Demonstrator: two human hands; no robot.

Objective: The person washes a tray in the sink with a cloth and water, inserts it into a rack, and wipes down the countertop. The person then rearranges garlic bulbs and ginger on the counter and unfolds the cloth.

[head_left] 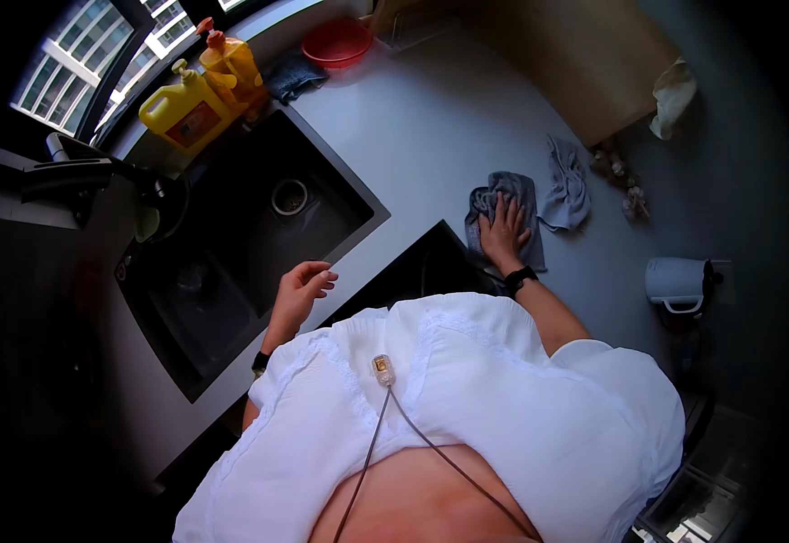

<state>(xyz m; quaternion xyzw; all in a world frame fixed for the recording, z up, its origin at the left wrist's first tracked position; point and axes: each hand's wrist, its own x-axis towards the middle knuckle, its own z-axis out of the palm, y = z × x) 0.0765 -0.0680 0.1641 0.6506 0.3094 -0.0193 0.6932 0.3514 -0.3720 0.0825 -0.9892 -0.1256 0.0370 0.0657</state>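
Observation:
My right hand lies flat on a crumpled dark grey cloth, fingers spread, pressing it against the countertop. A second, lighter grey cloth lies bunched just to the right of it. Over the front edge of the dark double sink hovers my left hand, its fingers loosely bent and holding nothing. In the sink's far basin a round drain shows.
Behind the sink stand a yellow pump jug and an orange pump bottle, near a red basin. A faucet is at left. Ginger-like lumps and a white kettle sit at right, below a wooden board.

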